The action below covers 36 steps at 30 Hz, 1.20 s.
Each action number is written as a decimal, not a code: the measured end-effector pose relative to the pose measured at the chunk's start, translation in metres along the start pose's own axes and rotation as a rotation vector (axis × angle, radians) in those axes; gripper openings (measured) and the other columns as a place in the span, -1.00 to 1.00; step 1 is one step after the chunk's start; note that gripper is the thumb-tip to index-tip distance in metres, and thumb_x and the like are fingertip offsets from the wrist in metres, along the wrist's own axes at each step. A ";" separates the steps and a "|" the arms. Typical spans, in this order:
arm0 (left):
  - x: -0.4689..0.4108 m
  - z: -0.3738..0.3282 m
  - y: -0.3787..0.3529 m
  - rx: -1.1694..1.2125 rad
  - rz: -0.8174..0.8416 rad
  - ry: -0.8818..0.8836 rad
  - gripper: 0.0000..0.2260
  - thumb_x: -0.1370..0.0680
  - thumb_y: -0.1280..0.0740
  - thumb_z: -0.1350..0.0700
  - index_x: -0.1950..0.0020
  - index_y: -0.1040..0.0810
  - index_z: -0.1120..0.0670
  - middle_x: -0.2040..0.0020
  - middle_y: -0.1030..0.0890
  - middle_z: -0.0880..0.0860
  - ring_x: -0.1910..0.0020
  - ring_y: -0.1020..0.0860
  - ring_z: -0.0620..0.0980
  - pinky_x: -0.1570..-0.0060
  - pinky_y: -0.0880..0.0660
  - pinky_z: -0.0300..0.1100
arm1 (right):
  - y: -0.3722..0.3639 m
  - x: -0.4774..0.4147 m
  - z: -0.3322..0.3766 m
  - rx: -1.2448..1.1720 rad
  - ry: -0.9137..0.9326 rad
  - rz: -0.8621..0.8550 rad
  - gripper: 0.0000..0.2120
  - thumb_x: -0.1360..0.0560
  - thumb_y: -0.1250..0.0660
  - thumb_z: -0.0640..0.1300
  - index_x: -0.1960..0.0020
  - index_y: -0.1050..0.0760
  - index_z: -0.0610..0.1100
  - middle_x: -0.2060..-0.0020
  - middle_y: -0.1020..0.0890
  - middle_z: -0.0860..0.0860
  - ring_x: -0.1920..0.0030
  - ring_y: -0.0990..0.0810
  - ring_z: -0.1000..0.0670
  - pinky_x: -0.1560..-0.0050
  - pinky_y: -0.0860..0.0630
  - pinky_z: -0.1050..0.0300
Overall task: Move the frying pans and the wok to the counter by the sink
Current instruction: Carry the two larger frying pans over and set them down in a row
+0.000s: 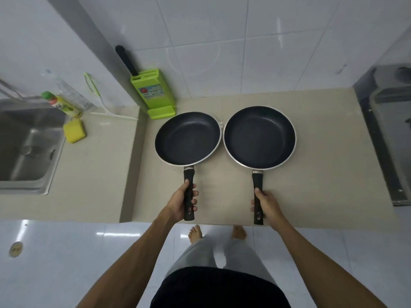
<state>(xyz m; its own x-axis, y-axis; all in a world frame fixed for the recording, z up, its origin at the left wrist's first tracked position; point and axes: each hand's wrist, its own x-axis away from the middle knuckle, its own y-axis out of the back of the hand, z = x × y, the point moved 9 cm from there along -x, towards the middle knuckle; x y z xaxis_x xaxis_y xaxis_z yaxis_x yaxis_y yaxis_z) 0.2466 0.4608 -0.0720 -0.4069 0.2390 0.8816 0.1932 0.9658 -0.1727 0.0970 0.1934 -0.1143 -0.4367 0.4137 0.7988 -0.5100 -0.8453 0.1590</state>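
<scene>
Two black non-stick frying pans with silver rims lie side by side over the beige counter (322,174), rims nearly touching. My left hand (182,200) grips the black handle of the left frying pan (188,138). My right hand (265,202) grips the black handle of the right frying pan (259,137). Both handles point toward me, near the counter's front edge. I cannot tell whether the pans rest on the counter or hover just above it. No wok shows in this view.
A steel sink (29,141) sits at the left with a yellow sponge (74,131) and a green-capped bottle (61,104) beside it. A green knife block (153,94) stands at the wall behind the left pan. A stove (391,134) is at the right edge.
</scene>
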 end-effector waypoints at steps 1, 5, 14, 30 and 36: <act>-0.002 0.001 -0.004 -0.008 -0.018 -0.006 -0.67 -0.66 -0.16 -0.15 0.03 -0.51 0.09 0.32 -0.59 0.05 0.49 -0.48 -0.02 0.49 -0.46 -0.21 | -0.006 -0.003 -0.001 -0.110 -0.047 0.031 -0.60 -0.66 -0.21 0.10 -0.17 -0.46 -0.27 0.15 -0.63 -0.21 0.32 -0.60 -0.14 0.36 -0.57 0.04; -0.005 0.003 -0.015 -0.074 -0.128 -0.064 -0.67 -0.67 -0.13 -0.12 0.08 -0.46 0.10 0.43 -0.49 0.01 0.57 -0.37 -0.04 0.57 -0.38 -0.21 | -0.014 -0.011 -0.003 -0.212 -0.141 0.122 -0.62 -0.68 -0.11 0.17 -0.06 -0.42 -0.16 0.41 -0.45 -0.09 0.51 -0.40 -0.07 0.55 -0.44 0.14; 0.009 -0.014 -0.037 -0.179 -0.227 -0.186 -0.68 -0.70 -0.09 -0.08 0.10 -0.37 0.12 0.43 -0.32 0.02 0.56 -0.27 -0.06 0.57 -0.32 -0.22 | 0.013 -0.014 0.005 -0.312 -0.246 0.243 -0.51 -0.59 -0.17 0.26 0.30 -0.36 -0.11 0.57 -0.32 -0.01 0.65 -0.23 0.01 0.61 -0.21 0.22; 0.062 -0.017 -0.010 -0.105 -0.187 -0.400 -0.68 -0.70 -0.10 -0.06 0.07 -0.38 0.16 0.49 -0.33 -0.01 0.63 -0.26 -0.07 0.65 -0.31 -0.26 | 0.055 0.021 0.030 -0.180 -0.049 0.114 -0.47 -0.62 -0.09 0.32 0.28 -0.34 -0.09 0.59 -0.29 0.02 0.68 -0.19 0.06 0.64 -0.15 0.30; 0.088 -0.013 0.041 -0.059 -0.217 -0.467 -0.68 -0.68 -0.13 -0.08 0.06 -0.39 0.16 0.50 -0.31 -0.01 0.63 -0.24 -0.04 0.65 -0.31 -0.24 | 0.003 0.046 0.051 -0.131 0.051 0.160 -0.46 -0.63 -0.08 0.30 0.30 -0.35 -0.10 0.59 -0.30 0.01 0.67 -0.19 0.06 0.64 -0.15 0.29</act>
<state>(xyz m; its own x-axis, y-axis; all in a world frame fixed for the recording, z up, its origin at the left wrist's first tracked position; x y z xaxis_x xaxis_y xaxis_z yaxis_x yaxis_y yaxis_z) 0.2306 0.5199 0.0045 -0.7957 0.0662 0.6021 0.1048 0.9941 0.0292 0.1130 0.1929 -0.0477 -0.5554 0.2971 0.7767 -0.5219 -0.8517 -0.0474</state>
